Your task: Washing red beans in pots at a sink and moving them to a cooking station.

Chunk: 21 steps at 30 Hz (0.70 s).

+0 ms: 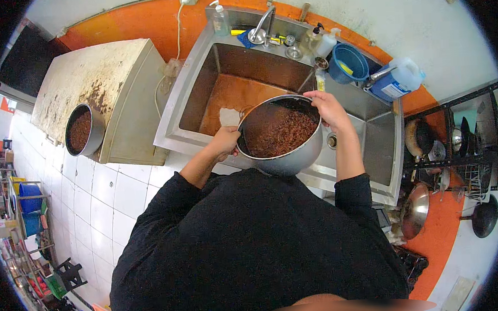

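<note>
A round metal pot is held between my two hands over the front of a double stainless steel sink. Dark reddish-brown grains lie in it, heaped toward the right side. My left hand grips the rim at the left, and my right hand clasps the upper right edge. Reddish-brown liquid covers the bottom of the left basin, where a whitish patch shows beside the pot. Part of both basins is hidden behind the pot.
A second pot of similar grains stands at the edge of a stained, cream-coloured cabinet on the left. Behind the basins are a faucet, a pump bottle, a blue bucket and a blue jug. Pans fill a rack at right.
</note>
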Motion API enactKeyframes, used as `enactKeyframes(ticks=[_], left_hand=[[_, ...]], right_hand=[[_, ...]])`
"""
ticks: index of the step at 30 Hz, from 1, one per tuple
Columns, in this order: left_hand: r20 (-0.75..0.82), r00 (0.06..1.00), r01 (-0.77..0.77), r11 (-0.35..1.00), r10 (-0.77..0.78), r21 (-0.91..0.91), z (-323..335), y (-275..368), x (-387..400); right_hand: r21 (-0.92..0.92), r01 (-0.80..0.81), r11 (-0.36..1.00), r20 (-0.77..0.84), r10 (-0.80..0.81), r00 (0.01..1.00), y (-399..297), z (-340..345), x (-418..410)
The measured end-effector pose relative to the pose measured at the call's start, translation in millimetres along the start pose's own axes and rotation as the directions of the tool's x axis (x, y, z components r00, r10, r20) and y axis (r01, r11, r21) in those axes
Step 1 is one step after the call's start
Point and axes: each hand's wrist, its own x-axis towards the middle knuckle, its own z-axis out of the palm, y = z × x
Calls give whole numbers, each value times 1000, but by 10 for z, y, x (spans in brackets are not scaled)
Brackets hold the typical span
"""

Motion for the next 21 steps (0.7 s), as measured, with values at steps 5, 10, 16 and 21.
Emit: enactKeyframes(ticks=[5,10,16,21], left_hand=[[23,1000,19,1000,-19,-9,11,56,-49],[12,1000,11,1000,-11,-5,22,57,-62],[-6,1000,28,1000,-28,-2,-1,-15,-15],[13,1000,13,1000,-13,-10,42,96,-79]], right_hand=[[-19,22,1000,22,-22,1000,-3,-25,-5],[-17,43,999,-4,-43,999,-9,6,-6],[-10,34,999,19,-33,999,-138,-12,-97],[7,70,998,-21,-69,997,-78,3,-52]])
